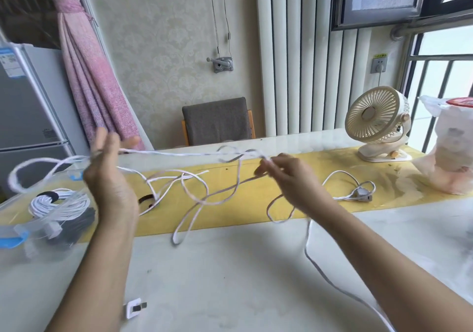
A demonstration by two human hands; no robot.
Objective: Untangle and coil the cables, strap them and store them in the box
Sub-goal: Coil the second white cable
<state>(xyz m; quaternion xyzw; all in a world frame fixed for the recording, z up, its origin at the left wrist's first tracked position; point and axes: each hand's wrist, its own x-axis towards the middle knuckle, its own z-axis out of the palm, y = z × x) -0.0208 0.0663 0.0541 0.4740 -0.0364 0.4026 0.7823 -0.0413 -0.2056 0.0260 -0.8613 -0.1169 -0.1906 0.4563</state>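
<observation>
A long white cable [194, 198] hangs tangled in loops above the table between my hands. My left hand [110, 175] is raised at the left with the cable running across it between thumb and fingers; a big loop trails off to its left. My right hand [284, 175] pinches the cable at a knot near the middle. The cable's white plug [134, 308] lies on the table near the front edge. A clear plastic box [38, 226] with blue clips stands at the left and holds a coiled white cable [60, 203] with a black strap, and a dark coil.
A black strap [146, 199] lies on the yellow table runner [256, 214]. A cream desk fan [378, 124] and its white cord with inline switch [362, 194] stand at the right, next to a white plastic bag [450, 150]. A grey chair [217, 121] faces the table's far side.
</observation>
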